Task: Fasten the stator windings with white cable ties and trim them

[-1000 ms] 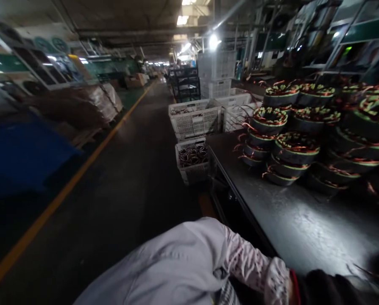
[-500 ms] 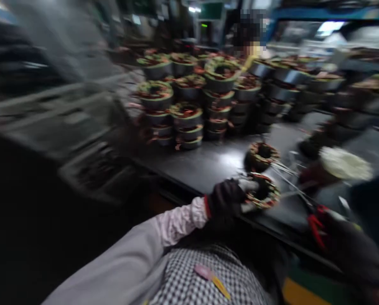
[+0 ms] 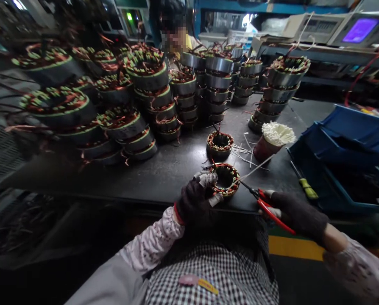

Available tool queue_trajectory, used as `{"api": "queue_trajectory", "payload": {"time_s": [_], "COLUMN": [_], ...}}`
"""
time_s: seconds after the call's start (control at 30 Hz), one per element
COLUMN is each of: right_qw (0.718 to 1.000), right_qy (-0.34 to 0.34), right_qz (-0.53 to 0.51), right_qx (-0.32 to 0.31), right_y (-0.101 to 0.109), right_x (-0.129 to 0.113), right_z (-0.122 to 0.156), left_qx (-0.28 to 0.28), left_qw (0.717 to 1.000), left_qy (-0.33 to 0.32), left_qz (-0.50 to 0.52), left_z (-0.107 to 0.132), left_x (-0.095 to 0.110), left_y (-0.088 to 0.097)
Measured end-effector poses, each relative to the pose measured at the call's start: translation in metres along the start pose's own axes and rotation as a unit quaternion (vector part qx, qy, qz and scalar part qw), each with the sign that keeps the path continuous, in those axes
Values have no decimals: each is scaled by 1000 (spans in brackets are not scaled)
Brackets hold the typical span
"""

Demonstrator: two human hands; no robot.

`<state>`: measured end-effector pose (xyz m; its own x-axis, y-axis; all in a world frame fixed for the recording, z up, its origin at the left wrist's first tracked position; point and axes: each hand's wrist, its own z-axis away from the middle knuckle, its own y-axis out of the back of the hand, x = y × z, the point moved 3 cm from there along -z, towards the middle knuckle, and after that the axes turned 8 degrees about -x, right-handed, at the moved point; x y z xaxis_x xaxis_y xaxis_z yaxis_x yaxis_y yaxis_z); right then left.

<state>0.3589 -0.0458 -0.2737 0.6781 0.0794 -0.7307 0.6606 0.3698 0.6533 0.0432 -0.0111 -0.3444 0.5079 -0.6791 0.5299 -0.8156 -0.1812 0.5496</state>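
Observation:
My left hand (image 3: pixel 197 195), in a dark glove with wrapped fingertips, grips the near side of a wound stator (image 3: pixel 229 192) at the table's front edge. In my right hand (image 3: pixel 291 212) are long-nose pliers (image 3: pixel 272 217) with red handles, their tips reaching the stator's right rim. A pale thin strip (image 3: pixel 254 170) slants up from that rim; whether the jaws pinch it I cannot tell. Just behind stands a second stator (image 3: pixel 219 146), with loose white strips (image 3: pixel 250 157) scattered beside it. A dark red cup (image 3: pixel 266 149) packed with white strips stands to the right.
Stacks of stators (image 3: pixel 138 127) line the left and back of the dark table (image 3: pixel 176 169). A screwdriver with a green handle (image 3: pixel 308 189) lies near blue bins (image 3: pixel 342 169) on the right. Behind the stacks sits another person (image 3: pixel 176 40). Instruments stand on a shelf (image 3: pixel 323 53).
My view has swung to the right and sharpened. My right hand has brought the pliers from farther right to the stator's rim. My left hand keeps its hold on the stator.

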Motion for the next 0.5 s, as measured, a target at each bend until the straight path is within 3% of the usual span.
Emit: {"api": "queue_trajectory", "payload": {"time_s": [0.07,0.23,0.3,0.43,0.5], "right_qw": [999,987,980,990,988], "right_qy": [-5,8,11,33,30], "right_qz": [-17,107,137,74,16], "right_qx": [-32,117,144,115,153], "right_y": [0,17,20,13,8], "right_x": [1,-8,-11,-6,2], "right_z": [-3,-30,-44,-53,-41], "left_qx": [3,-43,-54,-44,-42], "left_qw": [1000,998,998,997,998], "left_qy": [22,47,41,59,53], "left_qz": [-6,-10,-7,-9,-5], "left_z": [3,3,2,1,1], "left_x": [-1,-5,-5,-5,-3], "left_y": [-1,2,4,4,4]}}
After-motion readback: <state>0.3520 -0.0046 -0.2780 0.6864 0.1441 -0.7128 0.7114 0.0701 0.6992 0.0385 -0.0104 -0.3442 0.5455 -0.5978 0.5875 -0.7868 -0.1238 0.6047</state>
